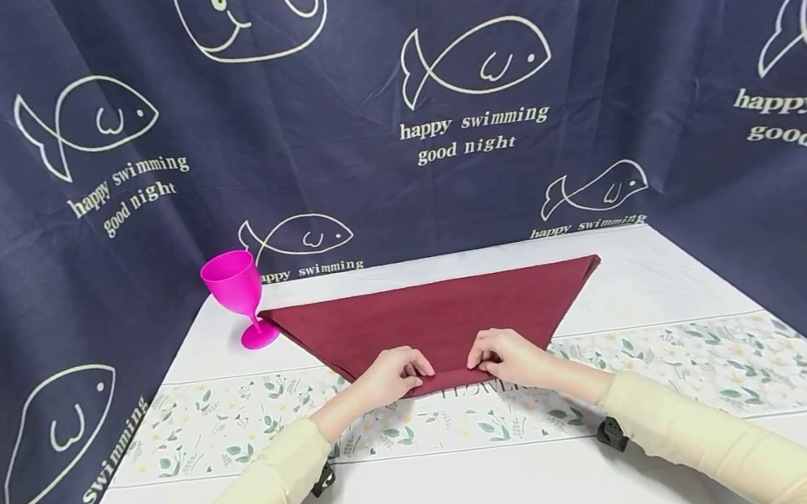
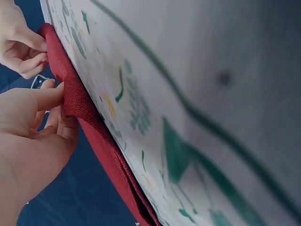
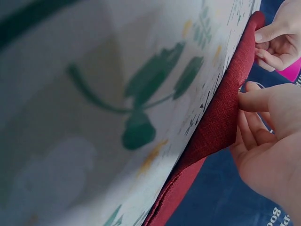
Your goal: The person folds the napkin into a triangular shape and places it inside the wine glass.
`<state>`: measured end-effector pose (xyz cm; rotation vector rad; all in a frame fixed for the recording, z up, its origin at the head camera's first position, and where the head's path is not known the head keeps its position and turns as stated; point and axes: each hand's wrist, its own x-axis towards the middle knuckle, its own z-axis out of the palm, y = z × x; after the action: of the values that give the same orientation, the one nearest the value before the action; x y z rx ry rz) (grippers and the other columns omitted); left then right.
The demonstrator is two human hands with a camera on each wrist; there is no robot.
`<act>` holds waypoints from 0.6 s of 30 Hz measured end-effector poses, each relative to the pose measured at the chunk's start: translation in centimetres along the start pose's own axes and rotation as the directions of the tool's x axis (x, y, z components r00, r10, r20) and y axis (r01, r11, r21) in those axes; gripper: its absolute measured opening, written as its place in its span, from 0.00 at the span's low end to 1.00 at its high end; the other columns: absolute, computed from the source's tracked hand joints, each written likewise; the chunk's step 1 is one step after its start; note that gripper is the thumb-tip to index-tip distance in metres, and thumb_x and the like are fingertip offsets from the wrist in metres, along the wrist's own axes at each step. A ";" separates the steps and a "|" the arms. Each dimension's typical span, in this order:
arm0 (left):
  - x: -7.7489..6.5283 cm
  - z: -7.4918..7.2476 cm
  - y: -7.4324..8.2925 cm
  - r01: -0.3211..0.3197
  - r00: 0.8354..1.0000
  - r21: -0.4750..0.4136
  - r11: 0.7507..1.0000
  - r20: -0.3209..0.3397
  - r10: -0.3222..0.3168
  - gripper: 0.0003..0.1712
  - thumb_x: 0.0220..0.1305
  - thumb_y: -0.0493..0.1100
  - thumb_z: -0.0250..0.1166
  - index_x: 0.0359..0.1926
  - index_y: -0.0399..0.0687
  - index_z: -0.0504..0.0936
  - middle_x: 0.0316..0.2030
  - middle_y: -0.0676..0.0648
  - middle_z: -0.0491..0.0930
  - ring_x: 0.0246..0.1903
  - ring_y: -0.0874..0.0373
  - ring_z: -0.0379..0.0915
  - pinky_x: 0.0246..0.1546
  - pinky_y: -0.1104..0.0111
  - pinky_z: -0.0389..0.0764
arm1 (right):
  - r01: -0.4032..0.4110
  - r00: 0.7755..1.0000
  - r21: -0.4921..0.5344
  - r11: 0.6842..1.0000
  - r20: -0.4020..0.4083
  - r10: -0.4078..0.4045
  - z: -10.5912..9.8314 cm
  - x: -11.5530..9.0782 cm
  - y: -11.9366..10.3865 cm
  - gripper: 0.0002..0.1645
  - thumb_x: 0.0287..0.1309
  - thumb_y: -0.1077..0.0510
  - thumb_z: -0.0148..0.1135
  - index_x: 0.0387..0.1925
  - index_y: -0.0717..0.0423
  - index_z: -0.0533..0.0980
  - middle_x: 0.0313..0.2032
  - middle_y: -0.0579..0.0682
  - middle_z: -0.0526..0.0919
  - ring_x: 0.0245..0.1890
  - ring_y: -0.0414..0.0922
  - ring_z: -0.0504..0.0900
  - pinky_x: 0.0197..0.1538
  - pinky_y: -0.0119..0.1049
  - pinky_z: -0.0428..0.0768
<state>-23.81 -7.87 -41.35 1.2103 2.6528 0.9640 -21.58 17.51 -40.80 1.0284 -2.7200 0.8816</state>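
Observation:
A dark red cloth napkin [image 1: 432, 316] lies folded on the table, wide along its far side and narrow at the near side. Its near edge is turned over in a narrow strip. My left hand [image 1: 394, 373] pinches the left part of this strip between thumb and fingers. On the right part, my right hand [image 1: 510, 356] pinches it the same way. Both wrist views show the turned edge of the cloth [image 2: 80, 101] at the thumb and fingertips, and layered edges [image 3: 162, 207] below it.
A bright pink goblet [image 1: 233, 283] stands at the back left, its foot beside the napkin's left far corner. A floral runner [image 1: 243, 423] crosses the white table [image 1: 463, 488] under the cloth's near part. Dark blue curtains [image 1: 374, 138] with fish drawings enclose the table.

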 end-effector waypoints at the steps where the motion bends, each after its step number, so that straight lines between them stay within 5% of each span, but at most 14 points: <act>1: 0.0 0.0 0.0 0.005 1.000 -0.003 1.000 0.002 -0.005 0.08 0.56 0.30 0.65 0.34 0.46 0.81 0.33 0.50 0.80 0.32 0.63 0.75 0.33 0.77 0.75 | -0.001 1.000 0.011 1.000 0.000 0.001 0.0 0.0 0.0 0.13 0.51 0.73 0.61 0.30 0.53 0.81 0.29 0.46 0.80 0.30 0.38 0.76 0.34 0.28 0.77; 12: -0.1 -0.2 0.1 -0.028 1.000 -0.038 0.999 0.013 0.028 0.09 0.57 0.39 0.67 0.40 0.44 0.82 0.36 0.48 0.82 0.32 0.61 0.76 0.34 0.77 0.77 | 0.115 0.993 -0.004 0.993 -0.027 -0.115 0.1 -0.1 0.2 0.05 0.55 0.64 0.62 0.33 0.57 0.82 0.28 0.45 0.80 0.25 0.32 0.72 0.29 0.28 0.75; 18: -0.2 -0.3 0.0 -0.030 0.999 -0.040 0.999 0.024 0.031 0.12 0.54 0.40 0.70 0.41 0.45 0.83 0.36 0.49 0.81 0.35 0.58 0.75 0.37 0.75 0.77 | 0.090 0.996 -0.012 0.996 0.012 -0.090 0.0 -0.2 0.0 0.09 0.51 0.56 0.69 0.35 0.55 0.82 0.31 0.45 0.81 0.31 0.38 0.77 0.36 0.31 0.78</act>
<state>-23.73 -8.17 -41.11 1.2497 2.5916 0.9944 -21.47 17.59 -40.88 1.1468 -2.6605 0.8460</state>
